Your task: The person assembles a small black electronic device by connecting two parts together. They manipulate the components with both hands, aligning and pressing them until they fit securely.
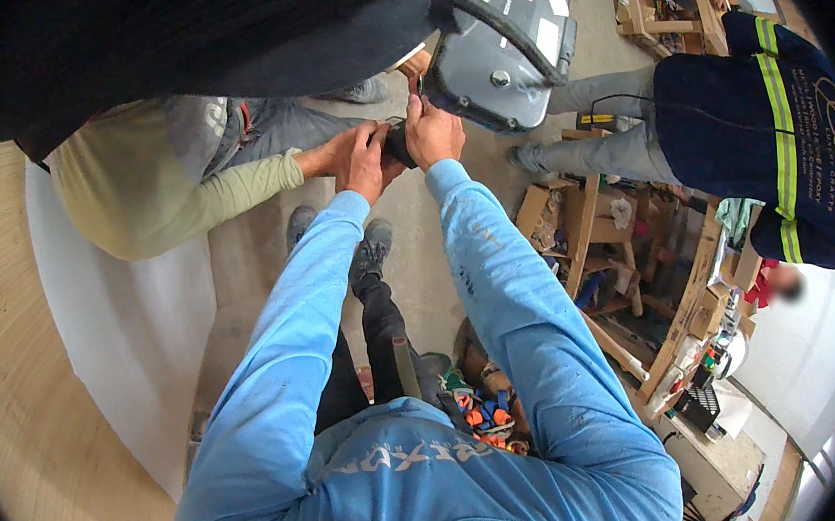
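Both my arms reach forward in light blue sleeves. My left hand is closed on a small black object, whose exact kind I cannot make out. My right hand is closed on the other side of the same object, right beside a large dark grey case with a black handle or hose over it. Another person's hand, at the end of a pale yellow-green sleeve, meets my left hand; its fingers are partly hidden. More of a co-worker's fingers show between my right hand and the case.
A co-worker in a pale top bends in from the left. On the right stands a person in a dark blue jacket with yellow reflective stripes. Wooden shelving full of clutter fills the right side. A curved wooden surface runs along the left.
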Demonstrator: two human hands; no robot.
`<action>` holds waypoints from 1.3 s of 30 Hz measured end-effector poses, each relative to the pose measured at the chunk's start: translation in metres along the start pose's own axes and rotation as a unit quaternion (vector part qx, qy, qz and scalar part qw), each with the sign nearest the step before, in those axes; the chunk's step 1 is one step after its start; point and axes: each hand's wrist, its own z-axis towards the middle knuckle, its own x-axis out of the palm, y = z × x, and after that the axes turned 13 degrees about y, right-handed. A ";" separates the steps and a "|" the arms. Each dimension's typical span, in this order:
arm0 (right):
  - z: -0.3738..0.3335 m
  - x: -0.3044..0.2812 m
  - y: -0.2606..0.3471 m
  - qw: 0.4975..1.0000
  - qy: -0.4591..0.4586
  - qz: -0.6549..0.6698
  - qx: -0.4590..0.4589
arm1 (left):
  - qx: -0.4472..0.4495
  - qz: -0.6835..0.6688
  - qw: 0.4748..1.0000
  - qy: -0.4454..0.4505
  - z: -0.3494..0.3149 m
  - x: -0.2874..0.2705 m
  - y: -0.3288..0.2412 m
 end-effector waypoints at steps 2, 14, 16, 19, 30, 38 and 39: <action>-0.003 -0.012 0.004 0.998 0.044 0.050 0.002 | -0.078 0.013 0.996 -0.047 -0.005 -0.002 -0.027; -0.062 -0.051 -0.016 0.967 -0.003 0.195 -0.165 | -0.064 0.051 0.995 -0.054 0.001 -0.001 -0.041; -0.066 -0.046 -0.020 0.969 0.005 0.214 -0.126 | -0.029 0.062 0.995 -0.068 0.001 -0.009 -0.050; -0.064 -0.048 -0.018 0.970 0.020 0.215 -0.112 | -0.017 0.086 0.994 -0.068 0.000 -0.015 -0.064; 0.021 -0.039 -0.001 0.961 0.100 0.070 -0.247 | -0.148 0.046 0.984 -0.092 0.003 0.009 -0.061; 0.035 -0.062 0.013 0.938 0.269 -0.014 -0.217 | -0.185 0.030 0.981 -0.053 0.008 0.003 -0.042; 0.032 -0.065 0.017 0.944 0.264 0.065 -0.186 | -0.181 0.031 0.982 -0.048 0.007 0.000 -0.040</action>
